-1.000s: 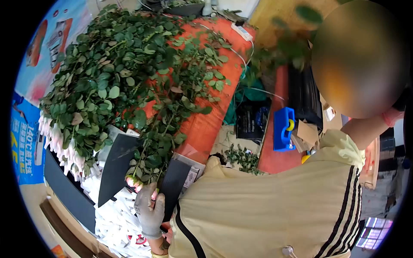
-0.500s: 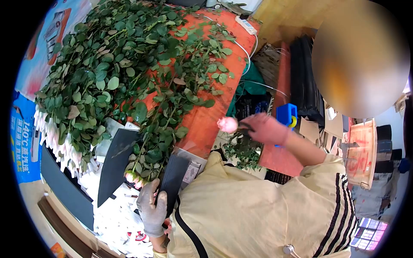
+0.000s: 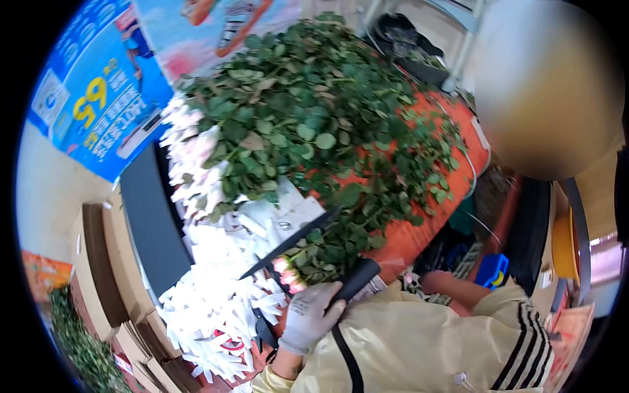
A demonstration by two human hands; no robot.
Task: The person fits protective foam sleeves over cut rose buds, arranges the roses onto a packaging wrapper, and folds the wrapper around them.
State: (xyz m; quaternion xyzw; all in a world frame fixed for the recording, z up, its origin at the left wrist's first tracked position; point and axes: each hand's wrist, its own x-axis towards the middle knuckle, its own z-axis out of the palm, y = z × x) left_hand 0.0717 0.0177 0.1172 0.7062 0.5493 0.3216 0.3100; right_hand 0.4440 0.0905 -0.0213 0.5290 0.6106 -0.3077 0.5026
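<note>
The person's left hand [image 3: 311, 319], in a pale grey knit glove, rests just beside a few pink, rounded rose heads [image 3: 288, 275]. Its fingers are loosely bent, with a gap between index finger and thumb where the near end of a narrow black panel [image 3: 360, 278] lies; whether they grip it or only rest there cannot be told. The right hand [image 3: 435, 283] is blurred beyond the cream jacket's edge; how far its fingers are open, and what they hold, cannot be told.

The rose heads lie at the ends of green leafy stems [image 3: 331, 249], between that panel and a pointed black panel [image 3: 295, 241]. They should be light, with soft petals that bruise easily; the stems are probably stiffer, perhaps thorny. The safest hold looks to be on the stem just below the head, though leaves crowd it and both panels narrow the approach from the sides.

Left of the pointed panel, loose white paper strips [image 3: 203, 281] form a messy pile. Farther off, a large green heap of leafy stems [image 3: 288, 111], with whitish heads [image 3: 203, 147] along its left edge, covers much of the orange-red table [image 3: 419, 232]. A white cable [image 3: 470, 171] trails along the table's far right edge.
</note>
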